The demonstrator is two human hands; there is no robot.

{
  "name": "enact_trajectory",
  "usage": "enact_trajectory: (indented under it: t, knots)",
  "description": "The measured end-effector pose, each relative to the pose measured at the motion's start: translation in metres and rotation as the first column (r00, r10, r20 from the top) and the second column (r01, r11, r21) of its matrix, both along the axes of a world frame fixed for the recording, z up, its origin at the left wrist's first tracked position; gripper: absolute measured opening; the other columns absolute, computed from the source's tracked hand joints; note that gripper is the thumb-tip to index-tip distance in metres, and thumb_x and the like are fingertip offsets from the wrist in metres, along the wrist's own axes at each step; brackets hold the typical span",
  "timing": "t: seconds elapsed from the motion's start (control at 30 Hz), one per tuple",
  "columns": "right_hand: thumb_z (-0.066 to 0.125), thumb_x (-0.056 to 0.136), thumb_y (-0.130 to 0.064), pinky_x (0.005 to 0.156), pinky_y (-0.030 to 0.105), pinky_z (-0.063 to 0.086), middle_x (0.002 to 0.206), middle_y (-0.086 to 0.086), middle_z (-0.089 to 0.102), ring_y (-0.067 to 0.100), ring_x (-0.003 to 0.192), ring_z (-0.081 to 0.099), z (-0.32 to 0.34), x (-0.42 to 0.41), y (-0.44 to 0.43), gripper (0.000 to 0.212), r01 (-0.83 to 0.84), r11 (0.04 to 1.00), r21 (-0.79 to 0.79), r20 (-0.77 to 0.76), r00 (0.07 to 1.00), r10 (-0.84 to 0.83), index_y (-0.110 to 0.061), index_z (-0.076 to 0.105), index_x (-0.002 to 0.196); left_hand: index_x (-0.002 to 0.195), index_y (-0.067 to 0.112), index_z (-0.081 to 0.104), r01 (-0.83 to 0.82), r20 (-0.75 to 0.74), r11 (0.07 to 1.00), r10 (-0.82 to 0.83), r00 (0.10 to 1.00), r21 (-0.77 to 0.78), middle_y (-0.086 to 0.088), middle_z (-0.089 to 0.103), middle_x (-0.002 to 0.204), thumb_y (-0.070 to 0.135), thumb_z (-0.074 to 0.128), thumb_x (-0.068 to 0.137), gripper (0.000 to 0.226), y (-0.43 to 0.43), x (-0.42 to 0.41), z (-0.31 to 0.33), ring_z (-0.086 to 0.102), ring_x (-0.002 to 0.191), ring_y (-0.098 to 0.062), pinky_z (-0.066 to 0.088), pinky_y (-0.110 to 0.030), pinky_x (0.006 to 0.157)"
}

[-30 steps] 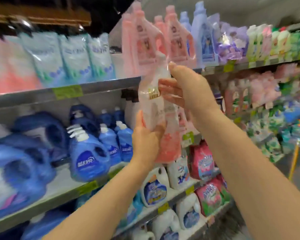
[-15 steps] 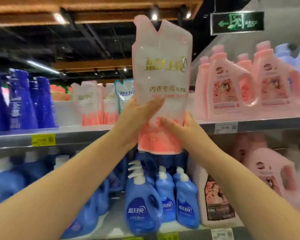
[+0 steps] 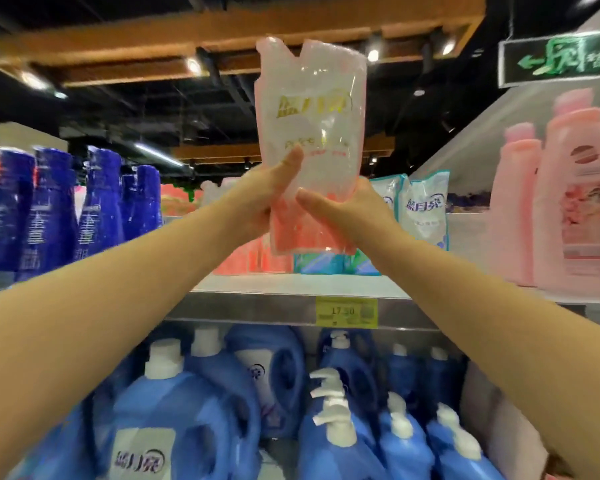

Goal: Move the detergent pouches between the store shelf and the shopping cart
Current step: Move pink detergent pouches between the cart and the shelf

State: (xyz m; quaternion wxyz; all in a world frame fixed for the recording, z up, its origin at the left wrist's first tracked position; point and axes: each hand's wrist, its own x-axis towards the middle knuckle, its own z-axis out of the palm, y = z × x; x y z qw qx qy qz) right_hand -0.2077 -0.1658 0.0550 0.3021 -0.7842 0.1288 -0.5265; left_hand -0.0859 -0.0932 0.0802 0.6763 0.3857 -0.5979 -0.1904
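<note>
Pink detergent pouch [image 3: 312, 133] is held upright in the air, straight above the yellow price tag [image 3: 347, 311] and clear of the shelf [image 3: 291, 285] that carries the tag on its front lip. Left hand [image 3: 257, 206] grasps the pouch's lower left, thumb laid up the front. Right hand [image 3: 347, 216] grasps the lower right, thumb across the front, fingers round the edge. More pouches stand on the shelf above the tag: pink ones [image 3: 243, 258] behind the hands, blue-and-white ones [image 3: 425, 209] just right of them. Blue bottles [image 3: 340, 427] crowd the level below the tag; pink bottles [image 3: 568, 202] stand up and right of it. Cart not in view. Handling, as judged: soft film bag, the upper part looks slack and see-through, pink colour sits low, so likely bottom-heavy and floppy on top. Glossy film may slide in the fingers. Best hold is low on the full part or under the base, both sides; the notched top corner looks a poor place to pinch.
</note>
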Motion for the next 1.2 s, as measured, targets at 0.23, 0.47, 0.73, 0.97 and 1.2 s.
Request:
enact_trajectory:
  t: [0.23,0.47,0.73,0.97,1.2]
  knots:
    - [0.072,0.024,-0.078,0.087,0.04,0.055,0.108,-0.001,0.068,0.018,0.097,0.066,0.022,0.087,-0.043,0.116,0.062,0.998,-0.02,-0.127,0.99,-0.064,-0.023,0.053,0.125,0.129,0.015,0.048,-0.367,0.333,0.895,0.276,0.902,0.252,-0.006,0.066,0.114,0.061,0.052,0.069,0.076,-0.013,0.081,0.025,0.063,0.103,-0.025,0.05,-0.047,0.092]
    - [0.078,0.068,-0.048,0.091,0.032,0.052,0.11,-0.002,0.058,0.017,0.098,0.06,0.006,0.131,-0.06,0.057,0.151,0.985,0.078,-0.388,0.915,-0.11,-0.024,0.049,0.111,0.109,0.015,0.055,-0.297,0.185,0.887,0.245,0.952,0.355,-0.004,0.069,0.096,0.04,0.057,0.085,0.034,-0.054,0.145,-0.001,0.067,0.084,-0.02,0.058,-0.036,0.069]
    - [0.073,0.072,-0.052,0.076,0.027,0.055,0.114,-0.002,0.064,0.014,0.103,0.061,-0.011,0.152,-0.078,0.058,0.244,0.962,0.126,-0.678,0.729,-0.096,-0.023,0.054,0.119,0.094,0.018,0.058,-0.303,0.303,0.831,0.172,0.937,0.466,0.002,0.07,0.074,0.036,0.06,0.084,0.02,-0.076,0.176,-0.022,0.068,0.06,-0.009,0.056,-0.023,0.052]
    - [0.074,0.078,-0.037,0.08,0.027,0.055,0.103,-0.003,0.063,0.016,0.099,0.062,-0.006,0.133,-0.071,0.026,0.33,0.943,0.034,-0.813,0.558,-0.166,-0.026,0.053,0.089,0.096,0.031,0.055,-0.438,0.57,0.714,0.066,0.819,0.546,0.006,0.063,0.101,0.045,0.062,0.082,0.021,-0.062,0.178,-0.038,0.063,0.092,-0.016,0.057,-0.028,0.072]
    - [0.07,0.083,-0.032,0.083,0.027,0.056,0.106,0.007,0.071,0.018,0.099,0.068,-0.009,0.154,-0.072,0.036,0.34,0.941,-0.008,-0.807,0.553,-0.206,-0.012,0.064,0.113,0.096,0.018,0.057,-0.728,0.844,0.596,0.15,0.516,0.339,0.002,0.064,0.09,0.053,0.057,0.084,0.037,-0.062,0.174,-0.041,0.06,0.071,-0.009,0.052,-0.021,0.063]
